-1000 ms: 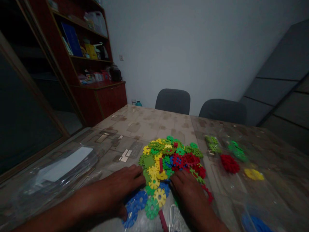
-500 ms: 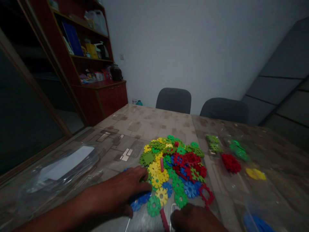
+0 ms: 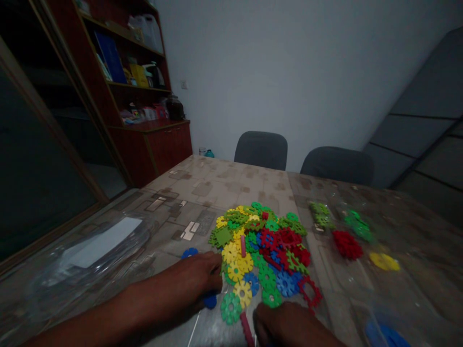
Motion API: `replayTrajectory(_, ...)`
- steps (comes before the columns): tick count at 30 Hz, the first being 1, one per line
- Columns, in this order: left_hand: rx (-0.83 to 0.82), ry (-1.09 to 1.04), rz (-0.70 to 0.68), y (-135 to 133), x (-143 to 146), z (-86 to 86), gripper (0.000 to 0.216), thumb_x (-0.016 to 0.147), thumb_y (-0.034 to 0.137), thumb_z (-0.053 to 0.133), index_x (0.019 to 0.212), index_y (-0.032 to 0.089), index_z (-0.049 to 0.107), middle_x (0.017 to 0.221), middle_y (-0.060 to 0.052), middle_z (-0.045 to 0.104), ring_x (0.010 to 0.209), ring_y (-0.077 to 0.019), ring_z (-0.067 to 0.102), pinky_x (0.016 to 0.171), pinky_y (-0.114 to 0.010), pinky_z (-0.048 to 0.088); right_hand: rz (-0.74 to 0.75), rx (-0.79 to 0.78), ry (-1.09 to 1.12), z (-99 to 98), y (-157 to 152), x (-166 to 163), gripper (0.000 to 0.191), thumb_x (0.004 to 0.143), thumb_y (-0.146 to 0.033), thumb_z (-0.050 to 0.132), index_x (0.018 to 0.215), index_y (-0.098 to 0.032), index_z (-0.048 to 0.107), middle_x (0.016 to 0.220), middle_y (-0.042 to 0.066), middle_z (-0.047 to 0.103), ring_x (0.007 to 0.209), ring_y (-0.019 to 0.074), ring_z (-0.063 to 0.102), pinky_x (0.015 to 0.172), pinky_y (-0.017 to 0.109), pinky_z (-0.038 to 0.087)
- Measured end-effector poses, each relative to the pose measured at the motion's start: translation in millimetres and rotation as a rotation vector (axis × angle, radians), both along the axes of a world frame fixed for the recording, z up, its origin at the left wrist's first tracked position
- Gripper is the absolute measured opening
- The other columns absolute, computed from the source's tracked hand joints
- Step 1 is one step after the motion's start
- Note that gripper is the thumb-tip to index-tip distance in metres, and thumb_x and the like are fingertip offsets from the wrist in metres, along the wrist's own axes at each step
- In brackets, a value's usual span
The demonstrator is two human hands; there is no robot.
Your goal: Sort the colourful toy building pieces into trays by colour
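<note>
notched plastic pieces point(image 3: 260, 246): lay heaped at the near middle of the table point(image 3: 213, 180), in yellow, green, red and blue.
left hand point(image 3: 200, 275): rested at the heap's near left, fingers bent downward; whether it gripped anything could not be told.
blue discs: one point(image 3: 190, 252) lay just beyond the left hand; another point(image 3: 210, 301) showed partly beneath it.
right hand point(image 3: 285, 324): stood at the heap's near side, fingers curled, beside a green disc point(image 3: 272, 299); its grip was hidden.
dark red strip point(image 3: 247, 327): lay between the hands.
single-colour groups: red point(image 3: 347, 245) and yellow point(image 3: 384, 261) sat apart at right.
clear plastic packaging point(image 3: 43, 289): lay at left.
</note>
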State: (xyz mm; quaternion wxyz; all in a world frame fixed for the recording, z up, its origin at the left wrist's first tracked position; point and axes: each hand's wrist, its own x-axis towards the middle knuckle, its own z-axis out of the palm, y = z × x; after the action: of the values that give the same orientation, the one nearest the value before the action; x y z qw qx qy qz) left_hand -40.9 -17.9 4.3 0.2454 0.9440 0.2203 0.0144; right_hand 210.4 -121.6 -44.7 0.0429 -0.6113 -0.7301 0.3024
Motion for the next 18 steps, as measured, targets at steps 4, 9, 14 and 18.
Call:
replayTrajectory(4,-0.081,-0.039,-0.013,4,6,0.0,0.026,0.091,0.001,0.051,0.088,0.023,0.067,0.094,-0.001,0.066,0.076,-0.0153,0.056,0.067,-0.025,0.042,-0.052,-0.004,0.081,31.2,7,1,0.027,0.069,-0.004,0.067,0.085,-0.025,0.069,0.086,0.0,0.075,0.076,0.0202,0.067,0.06,0.026,0.038)
replayTrajectory(9,-0.074,-0.035,0.021,24,-12,5.0,0.019,0.096,0.013,0.053,0.089,0.022,0.067,0.088,-0.002,0.07,0.074,-0.017,0.06,0.067,-0.028,0.041,-0.136,0.17,0.237,25.7,15,-9,0.028,0.087,-0.011,0.063,0.111,-0.022,0.071,0.115,0.007,0.074,0.106,0.0244,0.066,0.092,0.036,0.047)
replayTrajectory(14,-0.133,0.126,0.107,37,-29,6.0,0.014,0.083,0.011,0.059,0.088,0.022,0.067,0.085,-0.002,0.071,0.075,-0.0198,0.061,0.067,-0.031,0.039,-0.121,0.207,0.225,9.7,15,-10,0.041,0.084,-0.011,0.065,0.124,-0.021,0.069,0.126,0.012,0.07,0.117,0.0288,0.063,0.101,0.041,0.046)
replayTrajectory(18,-0.155,0.209,0.114,25,-18,7.4,0.021,0.076,0.006,0.062,0.089,0.023,0.066,0.088,-0.003,0.071,0.079,-0.0215,0.062,0.067,-0.03,0.038,-0.105,0.254,0.211,4.3,15,-5,0.048,0.078,-0.008,0.066,0.123,-0.024,0.069,0.124,0.01,0.071,0.118,0.0301,0.062,0.102,0.043,0.046)
